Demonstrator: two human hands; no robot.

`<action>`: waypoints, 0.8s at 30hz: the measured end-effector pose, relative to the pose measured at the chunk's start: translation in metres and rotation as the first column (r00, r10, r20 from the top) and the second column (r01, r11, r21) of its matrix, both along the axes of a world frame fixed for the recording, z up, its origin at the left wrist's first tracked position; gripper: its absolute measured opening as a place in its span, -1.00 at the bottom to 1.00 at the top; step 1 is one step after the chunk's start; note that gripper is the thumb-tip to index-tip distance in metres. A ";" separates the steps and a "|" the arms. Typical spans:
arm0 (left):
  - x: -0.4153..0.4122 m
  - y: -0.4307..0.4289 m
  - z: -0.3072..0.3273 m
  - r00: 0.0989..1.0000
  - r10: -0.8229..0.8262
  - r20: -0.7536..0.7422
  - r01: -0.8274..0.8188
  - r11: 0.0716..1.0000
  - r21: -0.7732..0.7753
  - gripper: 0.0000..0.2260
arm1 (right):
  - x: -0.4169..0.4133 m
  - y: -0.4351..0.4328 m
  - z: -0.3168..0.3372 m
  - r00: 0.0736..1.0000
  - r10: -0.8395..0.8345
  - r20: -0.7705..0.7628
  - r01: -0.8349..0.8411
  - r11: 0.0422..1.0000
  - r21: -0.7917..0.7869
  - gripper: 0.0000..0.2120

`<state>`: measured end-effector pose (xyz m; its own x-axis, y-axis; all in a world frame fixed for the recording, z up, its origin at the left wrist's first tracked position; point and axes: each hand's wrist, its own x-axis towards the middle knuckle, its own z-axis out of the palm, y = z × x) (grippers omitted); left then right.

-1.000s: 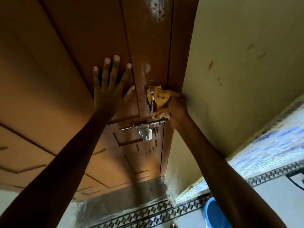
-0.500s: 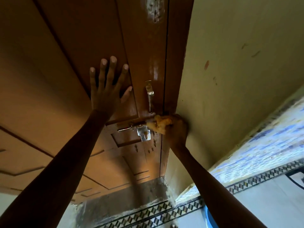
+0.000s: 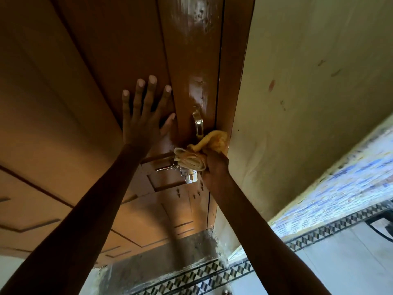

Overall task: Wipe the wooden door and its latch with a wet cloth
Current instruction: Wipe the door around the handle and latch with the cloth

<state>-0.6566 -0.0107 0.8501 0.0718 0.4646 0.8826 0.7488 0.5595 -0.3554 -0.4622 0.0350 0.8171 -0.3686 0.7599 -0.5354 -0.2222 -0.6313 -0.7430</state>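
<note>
Door (image 3: pixel 106 60): latch (image 3: pixel 170 167) bolt horizontal, cloth (image 3: pixel 197 154) over it.

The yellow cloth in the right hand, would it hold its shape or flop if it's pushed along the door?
The yellow cloth likely flops: it lies bunched in soft folds in the right hand. It probably moulds around the latch rather than catching. It may slide easily on the glossy door.

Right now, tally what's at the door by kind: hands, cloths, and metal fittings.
Hands: 2, left hand flat on the wooden door, right hand gripping.
Cloths: 1, yellow cloth.
Metal fittings: 2, pull handle, latch.
Total: 5
</note>
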 end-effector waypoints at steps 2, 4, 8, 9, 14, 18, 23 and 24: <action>0.001 0.000 0.001 1.000 -0.005 0.004 0.006 1.000 -0.011 -0.39 | -0.006 0.005 0.002 1.000 0.011 -0.014 -0.011 1.000 -0.008 -0.94; 0.001 0.000 0.001 1.000 -0.016 0.018 0.016 1.000 -0.016 -0.39 | 0.001 -0.001 -0.001 0.999 0.024 -0.048 -0.025 0.999 -0.027 -0.83; -0.002 0.000 -0.001 1.000 -0.011 0.006 0.011 1.000 -0.016 -0.37 | 0.000 -0.003 -0.012 0.996 0.028 0.081 -0.031 0.999 0.034 -0.83; -0.001 0.000 0.000 1.000 -0.020 0.003 0.020 1.000 -0.011 -0.37 | -0.004 -0.002 -0.009 0.996 0.017 0.092 -0.020 0.999 0.032 -0.81; -0.003 0.002 -0.003 0.999 -0.033 0.007 0.033 0.999 0.001 -0.37 | -0.011 0.010 -0.018 0.994 0.032 0.108 -0.028 0.999 -0.036 -0.71; -0.002 0.002 -0.002 0.999 -0.035 -0.006 0.035 0.999 0.002 -0.38 | -0.014 0.013 -0.031 0.997 0.048 0.059 -0.044 0.997 -0.063 -0.76; -0.002 0.002 -0.003 0.999 -0.036 -0.006 0.036 0.999 0.007 -0.38 | 0.005 -0.003 -0.007 0.996 0.039 -0.086 -0.046 0.995 -0.087 -0.77; -0.002 0.002 -0.003 0.999 -0.037 -0.004 0.037 0.999 0.006 -0.38 | 0.013 -0.007 -0.004 0.992 0.052 -0.117 -0.058 0.997 -0.046 -0.78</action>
